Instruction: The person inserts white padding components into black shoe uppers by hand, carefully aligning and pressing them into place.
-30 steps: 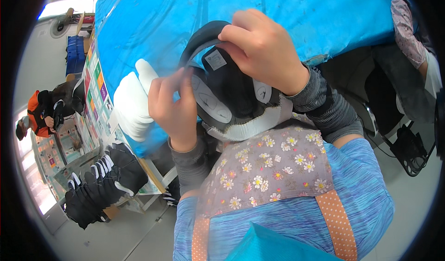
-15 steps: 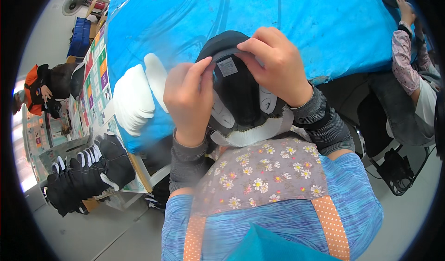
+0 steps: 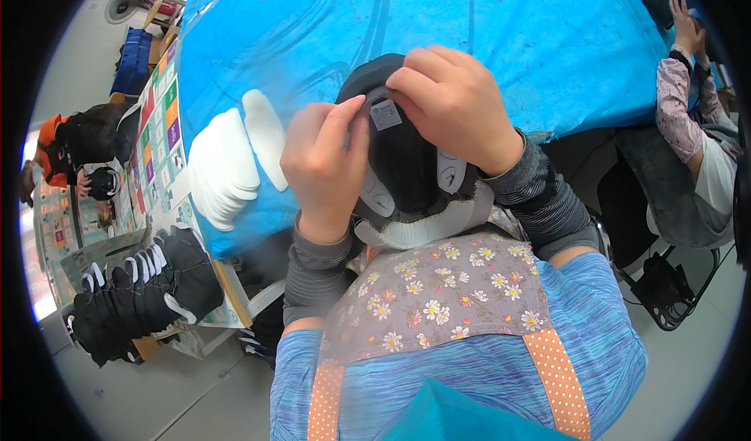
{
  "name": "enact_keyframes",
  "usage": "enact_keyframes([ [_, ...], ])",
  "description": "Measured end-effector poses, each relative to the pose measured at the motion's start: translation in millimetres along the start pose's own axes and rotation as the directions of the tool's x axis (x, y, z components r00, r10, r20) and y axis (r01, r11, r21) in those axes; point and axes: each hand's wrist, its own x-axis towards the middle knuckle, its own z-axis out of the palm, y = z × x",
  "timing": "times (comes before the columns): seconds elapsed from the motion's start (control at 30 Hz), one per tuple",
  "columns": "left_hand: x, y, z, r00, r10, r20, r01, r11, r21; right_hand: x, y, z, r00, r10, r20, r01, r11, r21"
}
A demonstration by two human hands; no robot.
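Observation:
A black shoe upper [image 3: 403,167] is held between my two hands, its inside facing me. A small printed label [image 3: 385,115] shows inside, near its far padded edge. Along its near edge runs a pale stitched strip [image 3: 430,230], close to my flowered apron. My left hand [image 3: 325,167] pinches the far edge left of the label, thumb and forefinger together. My right hand [image 3: 454,108] pinches the same edge just to the right, its fingers closed and partly hiding it. White foot-shaped pieces [image 3: 223,167] lie in an overlapping pile left of my left hand, with a single one [image 3: 264,140] beside them.
A blue sheet [image 3: 547,42] covers the table. At the lower left, black shoe uppers [image 3: 149,284] with white parts sit in a row. A co-worker's hand [image 3: 684,30] touches a dark piece at the far right; another person [image 3: 59,155] works at the left edge.
My right hand has shifted slightly left along the upper's far edge, closer to my left hand. The upper has barely moved. Both co-workers' hands have shifted.

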Motion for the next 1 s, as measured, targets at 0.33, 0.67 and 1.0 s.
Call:
enact_keyframes([
  [0.33,-3,-3,3,1.000,0.013,-0.018,-0.013,1.000,-0.012,-3,3,-1,1.000,0.005,-0.002,-0.005,1.000,0.023],
  [0.67,-3,-6,4,0.999,-0.032,-0.021,0.031,0.997,-0.071,-11,10,-9,0.999,0.035,-0.010,-0.035,0.998,0.045],
  [1.0,-4,-6,6,0.999,-0.030,-0.044,0.028,0.998,-0.056,-21,8,-17,0.993,0.114,-0.023,-0.114,0.994,0.005],
])
